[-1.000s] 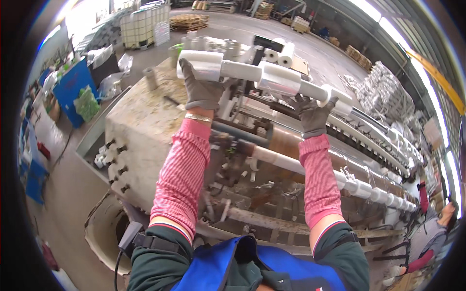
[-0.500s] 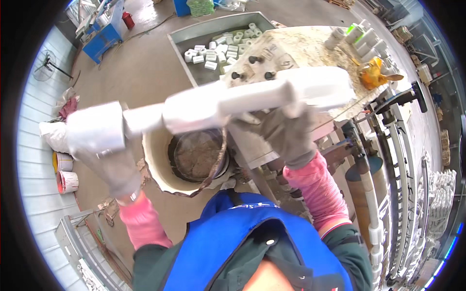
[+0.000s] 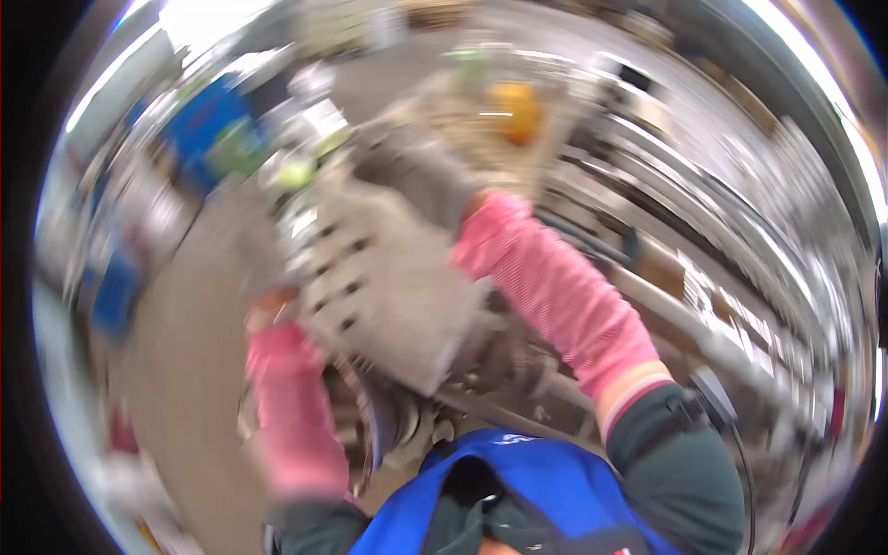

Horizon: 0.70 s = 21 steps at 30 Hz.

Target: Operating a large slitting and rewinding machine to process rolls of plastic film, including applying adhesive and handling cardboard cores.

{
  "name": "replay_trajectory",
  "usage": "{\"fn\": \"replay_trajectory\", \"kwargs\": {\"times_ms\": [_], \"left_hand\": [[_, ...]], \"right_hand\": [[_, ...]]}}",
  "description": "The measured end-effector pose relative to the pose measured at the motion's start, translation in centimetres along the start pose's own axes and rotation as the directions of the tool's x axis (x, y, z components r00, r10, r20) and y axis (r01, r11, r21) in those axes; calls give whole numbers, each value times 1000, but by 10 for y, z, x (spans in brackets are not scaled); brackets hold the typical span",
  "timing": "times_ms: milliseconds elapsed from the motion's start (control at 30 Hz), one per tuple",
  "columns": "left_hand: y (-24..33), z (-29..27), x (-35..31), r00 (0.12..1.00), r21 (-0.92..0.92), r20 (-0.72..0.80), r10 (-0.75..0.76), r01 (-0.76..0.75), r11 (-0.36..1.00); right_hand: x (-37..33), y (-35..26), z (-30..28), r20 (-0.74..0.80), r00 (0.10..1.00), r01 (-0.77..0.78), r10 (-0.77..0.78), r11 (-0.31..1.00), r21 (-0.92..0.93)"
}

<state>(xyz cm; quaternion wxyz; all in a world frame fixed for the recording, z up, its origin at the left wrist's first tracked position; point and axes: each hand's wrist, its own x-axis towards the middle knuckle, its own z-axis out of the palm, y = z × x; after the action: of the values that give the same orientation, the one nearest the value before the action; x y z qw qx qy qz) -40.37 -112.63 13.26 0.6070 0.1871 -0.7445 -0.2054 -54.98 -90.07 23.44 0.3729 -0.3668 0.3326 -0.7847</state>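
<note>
Motion smears the whole view. My left hand (image 3: 248, 236), in a grey glove, reaches forward beside the left edge of a pale board (image 3: 398, 287) with several dark holes or knobs. Its fingers are too blurred to read. My right hand (image 3: 416, 171), also gloved in grey, is over the board's far part, with its fingers smeared. Blurred white and greenish pieces (image 3: 319, 125) lie just beyond and between the hands. Whether either hand holds anything cannot be made out.
An orange object (image 3: 515, 111) sits on the worktable's far part (image 3: 444, 102). To the right run long metal rails or pipes (image 3: 703, 314). A blue piece of equipment (image 3: 203, 120) stands at the far left, above brown floor (image 3: 176, 370). Below the board is a round-rimmed container (image 3: 370, 416).
The view has swung, so the table and orange object appear farther left. The long row of white rolls between my hands no longer shows. My right hand appears farther left and higher.
</note>
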Motion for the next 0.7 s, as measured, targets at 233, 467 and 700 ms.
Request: {"fn": "replay_trajectory", "kwargs": {"times_ms": [233, 467, 700], "left_hand": [[353, 92, -47, 592, -578, 790, 157, 635, 513], [588, 243, -180, 193, -202, 926, 326, 979, -8], [603, 315, -205, 416, -381, 897, 148, 899, -218]], "right_hand": [[-311, -223, -139, -407, 710, 229, -575, 735, -638], [-661, -467, -253, -612, -506, 183, -608, 618, -765], [-793, -574, -364, -682, -579, 212, -447, 725, -655]]}}
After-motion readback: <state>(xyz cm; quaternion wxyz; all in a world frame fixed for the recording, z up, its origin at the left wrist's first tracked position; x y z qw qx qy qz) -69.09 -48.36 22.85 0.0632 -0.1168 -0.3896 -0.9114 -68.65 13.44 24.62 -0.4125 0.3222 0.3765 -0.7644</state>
